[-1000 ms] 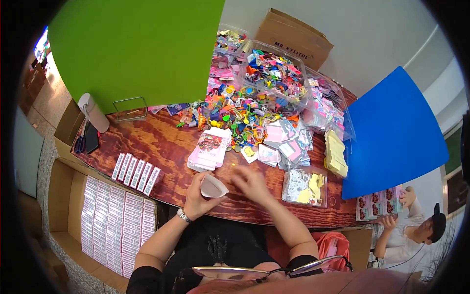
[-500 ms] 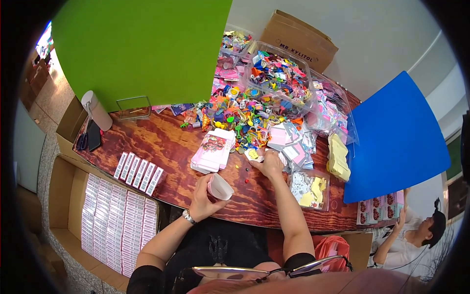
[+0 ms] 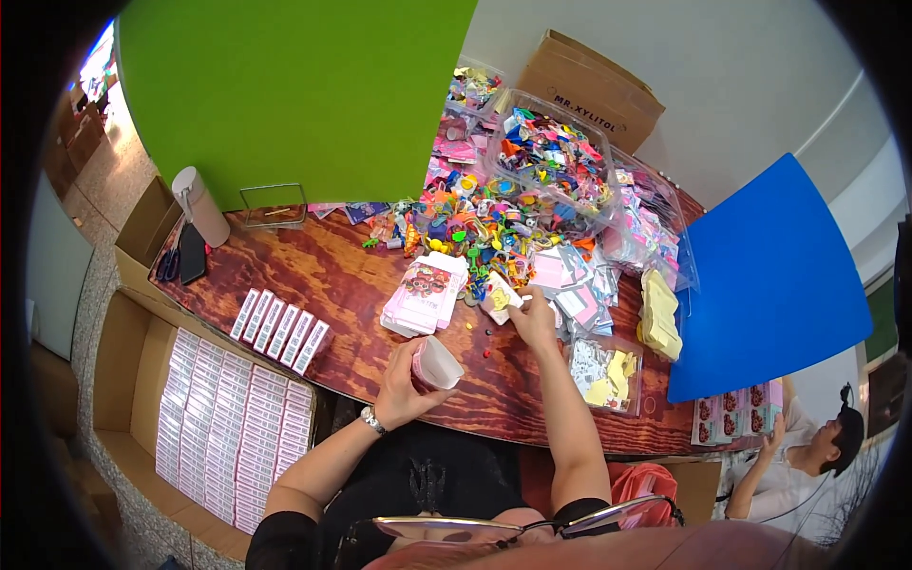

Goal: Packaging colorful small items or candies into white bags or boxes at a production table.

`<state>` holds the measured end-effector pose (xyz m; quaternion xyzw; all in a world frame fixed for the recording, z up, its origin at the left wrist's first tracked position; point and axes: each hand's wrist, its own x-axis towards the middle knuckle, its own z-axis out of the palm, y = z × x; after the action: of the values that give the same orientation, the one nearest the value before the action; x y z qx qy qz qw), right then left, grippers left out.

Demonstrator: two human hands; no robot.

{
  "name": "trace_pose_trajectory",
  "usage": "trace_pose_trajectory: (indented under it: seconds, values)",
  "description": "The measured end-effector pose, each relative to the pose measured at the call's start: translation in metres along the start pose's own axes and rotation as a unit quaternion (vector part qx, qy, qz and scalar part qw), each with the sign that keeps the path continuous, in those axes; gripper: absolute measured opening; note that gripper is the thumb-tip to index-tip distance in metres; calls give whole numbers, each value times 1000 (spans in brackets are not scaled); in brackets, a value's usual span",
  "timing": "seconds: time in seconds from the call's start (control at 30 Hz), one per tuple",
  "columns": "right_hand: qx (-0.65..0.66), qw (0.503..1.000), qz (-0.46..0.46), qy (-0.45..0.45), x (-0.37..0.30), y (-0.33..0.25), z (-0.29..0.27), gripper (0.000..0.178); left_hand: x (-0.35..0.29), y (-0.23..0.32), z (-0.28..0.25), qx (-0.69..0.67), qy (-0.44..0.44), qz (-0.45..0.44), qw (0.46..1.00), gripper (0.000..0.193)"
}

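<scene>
My left hand [image 3: 403,391] is wrapped round a small pink carton [image 3: 439,363], its open, pale-lined end facing up and to the right. Further right, my right hand [image 3: 535,321] pinches a white card with a yellow figure [image 3: 500,298] at the front edge of a heap of small colourful plastic toys [image 3: 494,233]. Left of that card lies a stack of flattened pink cartons [image 3: 423,293] with a printed picture. Loose pink and grey cards [image 3: 575,285] spread beyond my right hand. Beside my right forearm sits a clear tray [image 3: 638,385] of white and yellow pieces.
Upright pink boxes [image 3: 280,331] stand in a row at the table's left edge, above a large brown carton [image 3: 128,418] packed with more. A bottle [image 3: 199,207] and green panel [image 3: 285,95] are behind. At right are a blue panel [image 3: 769,285] and another person [image 3: 793,456].
The white card with the yellow figure has tilted up in my right fingers. My left hand still holds the carton. The whole view has shifted slightly.
</scene>
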<state>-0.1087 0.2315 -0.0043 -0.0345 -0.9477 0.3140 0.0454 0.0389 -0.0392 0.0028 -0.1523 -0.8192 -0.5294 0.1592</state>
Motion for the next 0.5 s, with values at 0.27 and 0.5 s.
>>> trace_pose_trajectory:
  seconds: [0.27, 0.5]
  values:
    - [2, 962, -247, 118, -46, -77, -82, 19, 5, -4, 8, -12, 26, -37, 999, 84]
    - [345, 920, -181, -38, -99, -109, -101, 16, 6, -4, 8, -20, 54, -60, 997, 68]
